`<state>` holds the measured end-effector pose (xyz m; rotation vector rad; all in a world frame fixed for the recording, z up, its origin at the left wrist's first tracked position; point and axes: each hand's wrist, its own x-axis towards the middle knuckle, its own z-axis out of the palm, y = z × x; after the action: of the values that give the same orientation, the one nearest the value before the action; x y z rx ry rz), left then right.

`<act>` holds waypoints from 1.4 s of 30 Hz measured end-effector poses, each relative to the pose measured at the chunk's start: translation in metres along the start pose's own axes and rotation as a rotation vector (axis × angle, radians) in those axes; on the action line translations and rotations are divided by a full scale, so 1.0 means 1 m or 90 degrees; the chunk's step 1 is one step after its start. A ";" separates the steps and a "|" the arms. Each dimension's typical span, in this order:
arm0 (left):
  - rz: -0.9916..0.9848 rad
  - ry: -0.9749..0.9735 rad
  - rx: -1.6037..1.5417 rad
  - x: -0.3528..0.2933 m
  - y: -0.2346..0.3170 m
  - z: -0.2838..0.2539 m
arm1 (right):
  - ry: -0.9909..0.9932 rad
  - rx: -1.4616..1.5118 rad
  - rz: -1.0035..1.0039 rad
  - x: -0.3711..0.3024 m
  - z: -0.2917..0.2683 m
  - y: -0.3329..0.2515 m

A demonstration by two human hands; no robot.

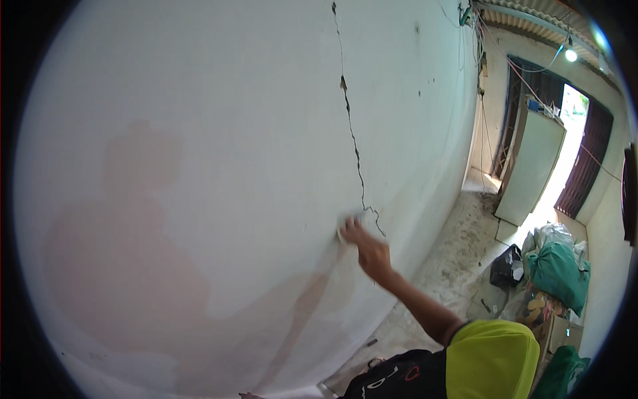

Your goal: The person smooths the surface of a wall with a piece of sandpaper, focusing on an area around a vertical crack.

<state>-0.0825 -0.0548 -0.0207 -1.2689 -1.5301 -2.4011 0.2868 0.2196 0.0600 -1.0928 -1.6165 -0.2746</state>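
Note:
My right arm, in a bright yellow-green sleeve, reaches out to a white wall point(252, 166). My right hand point(369, 249) is closed, its fingers pressed around a small pale object point(341, 235) held against the wall. Blur and the fingers hide what kind of thing it is. Just above and right of the hand, the lower end of a long dark crack point(357, 156) bends sideways; it runs upward to the top of the wall. Only a fingertip of my left hand point(248, 396) shows at the bottom edge, so its grip is hidden.
On the right, a tall pale cabinet point(530, 169) stands by a bright doorway. Green sacks point(561, 272), a black bag point(507, 266) and a cardboard box point(555, 336) crowd the right-hand floor. A lit bulb point(571, 54) and loose wires hang above.

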 end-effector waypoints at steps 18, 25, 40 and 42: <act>-0.119 0.159 0.130 0.015 -0.035 -0.021 | 0.166 0.076 -0.279 0.038 -0.014 -0.003; -0.108 0.197 0.107 0.023 -0.008 0.046 | 0.285 -0.096 -0.503 0.339 -0.088 -0.038; -0.065 -0.060 -0.008 -0.013 -0.191 -0.015 | -0.118 0.112 -0.002 -0.031 -0.001 -0.013; -0.125 -0.185 0.030 -0.018 -0.144 0.007 | -0.218 0.167 0.099 -0.075 -0.007 -0.002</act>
<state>-0.1265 0.0184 -0.1382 -1.5866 -1.8540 -2.3552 0.2865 0.1760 -0.0013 -1.0940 -1.7950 0.2350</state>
